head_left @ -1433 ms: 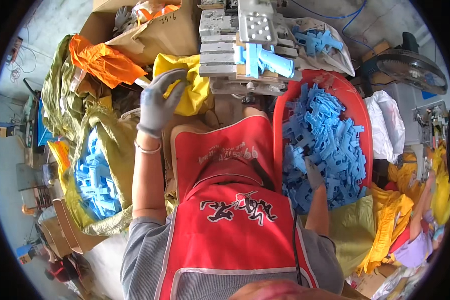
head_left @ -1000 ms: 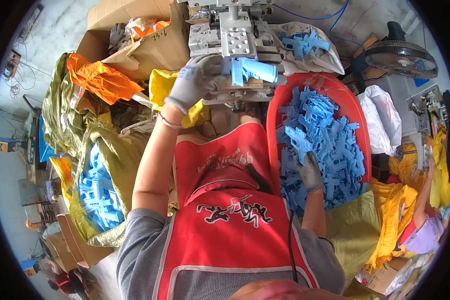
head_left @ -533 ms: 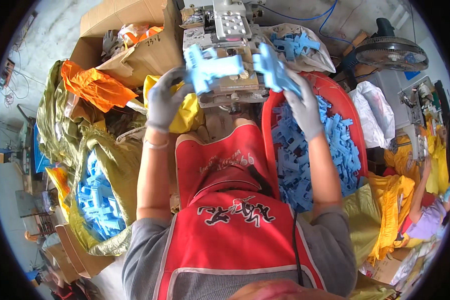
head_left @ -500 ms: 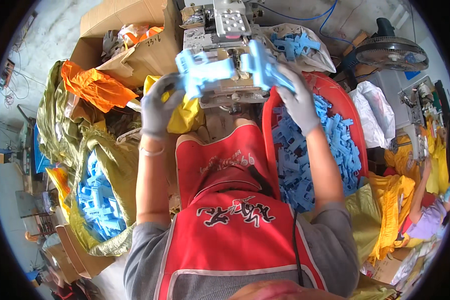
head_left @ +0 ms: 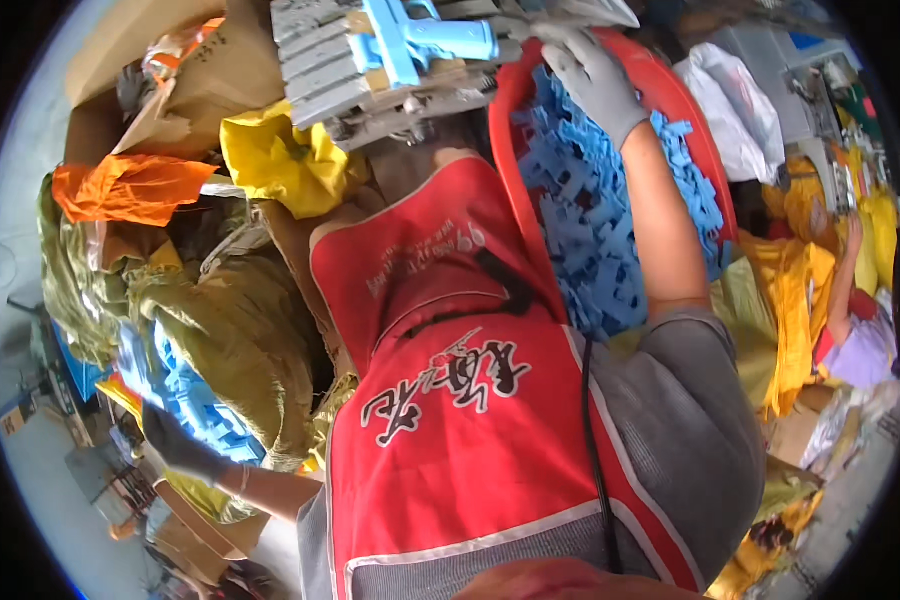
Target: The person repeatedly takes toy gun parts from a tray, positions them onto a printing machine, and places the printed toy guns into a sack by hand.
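Note:
A light blue plastic toy pistol (head_left: 440, 38) lies on the metal machine bed (head_left: 315, 70) at the top. My right hand (head_left: 602, 88), in a grey glove, is over the far end of a red tub (head_left: 705, 185), beside the machine; its fingers are stretched out and nothing shows in them. Blue toy pistol pieces (head_left: 595, 220) fill the tub. Far to the left, my gloved left hand (head_left: 182, 445) reaches beside an olive sack (head_left: 235, 335) with blue toy pistols (head_left: 205, 405) in its mouth. Its fingers look apart and empty, though slightly blurred. A smeared pale blue shape (head_left: 138, 360) shows just beyond them.
A yellow bag (head_left: 280, 160) and an orange bag (head_left: 135, 188) lie left of the machine, with a cardboard box (head_left: 210, 90) behind. A white sack (head_left: 735, 115) stands right of the tub. Another person (head_left: 860, 340) sits at the far right among yellow cloth.
Both hands held toy pistols over the machine. One now lies on the machine bed; my left hand has swung down-left to the sack, and my right hand is empty. The view has turned.

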Motion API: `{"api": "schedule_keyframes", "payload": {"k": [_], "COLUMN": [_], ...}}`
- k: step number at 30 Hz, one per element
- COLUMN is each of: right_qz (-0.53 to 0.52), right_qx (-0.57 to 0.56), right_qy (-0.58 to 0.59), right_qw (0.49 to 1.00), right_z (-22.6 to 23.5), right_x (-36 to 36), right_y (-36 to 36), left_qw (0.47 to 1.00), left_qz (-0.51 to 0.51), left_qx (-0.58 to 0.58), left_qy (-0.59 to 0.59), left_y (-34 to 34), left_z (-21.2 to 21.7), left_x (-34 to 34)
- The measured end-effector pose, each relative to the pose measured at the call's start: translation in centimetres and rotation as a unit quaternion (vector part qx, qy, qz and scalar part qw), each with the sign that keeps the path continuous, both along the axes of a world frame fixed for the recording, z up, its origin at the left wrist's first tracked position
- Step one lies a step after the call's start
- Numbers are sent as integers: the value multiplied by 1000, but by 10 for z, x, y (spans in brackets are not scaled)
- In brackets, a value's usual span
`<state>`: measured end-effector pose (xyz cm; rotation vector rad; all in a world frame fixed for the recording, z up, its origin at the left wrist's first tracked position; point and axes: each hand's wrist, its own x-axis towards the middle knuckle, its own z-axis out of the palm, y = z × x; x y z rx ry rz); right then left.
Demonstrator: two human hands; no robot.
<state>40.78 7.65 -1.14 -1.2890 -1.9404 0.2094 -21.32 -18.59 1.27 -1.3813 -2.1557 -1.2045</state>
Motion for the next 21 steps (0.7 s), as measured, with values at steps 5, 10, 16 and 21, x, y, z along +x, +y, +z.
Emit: {"api": "schedule_keyframes", "payload": {"k": [5, 10, 16, 21], "right_qz": [-80, -195, -328, -280], "right_qx": [-305, -356, -460, -357], "right_qy": [-70, -154, -125, 60], "right_qw": [946, 901, 815, 889], "right_z": [-190, -228, -311, -311], "right_x": [74, 47, 66, 90], "right_y": [-39, -49, -44, -80], "left_qw": [992, 983, 986, 982], "left_qz": [111, 163, 38, 12], "left_qx": [-43, -54, -98, -109], "left_qy": [-47, 61, 130, 155], "left_y": [-40, -46, 15, 38], "left_z": [1, -4, 12, 17], "left_x": [-20, -38, 37, 66]}}
